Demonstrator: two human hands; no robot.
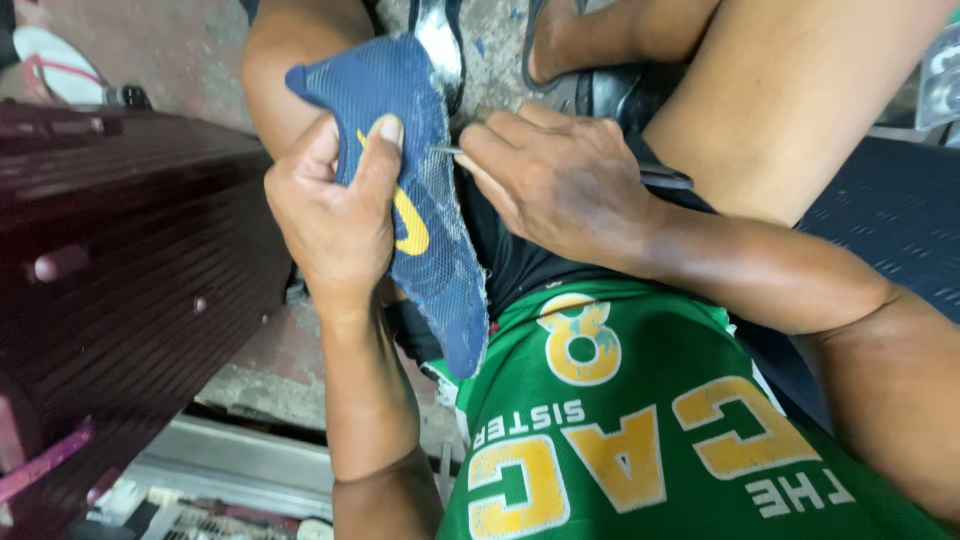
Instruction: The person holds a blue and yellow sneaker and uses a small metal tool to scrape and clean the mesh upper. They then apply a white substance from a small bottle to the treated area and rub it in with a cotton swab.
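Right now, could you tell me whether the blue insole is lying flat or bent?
Bent: the left hand curls the blue insole around its thumb, off any surface.

- A worn navy-blue insole (440,250) of mesh fabric, marked in yellow, is held upright above the lap, its toe end at 12 o'clock and its heel at 6 o'clock.
- Its edges are seen frayed and grey with wear, most of all along the 3 o'clock side.
- A thin metal tool (447,151) is pressed to the insole's 3 o'clock edge, near the toe.
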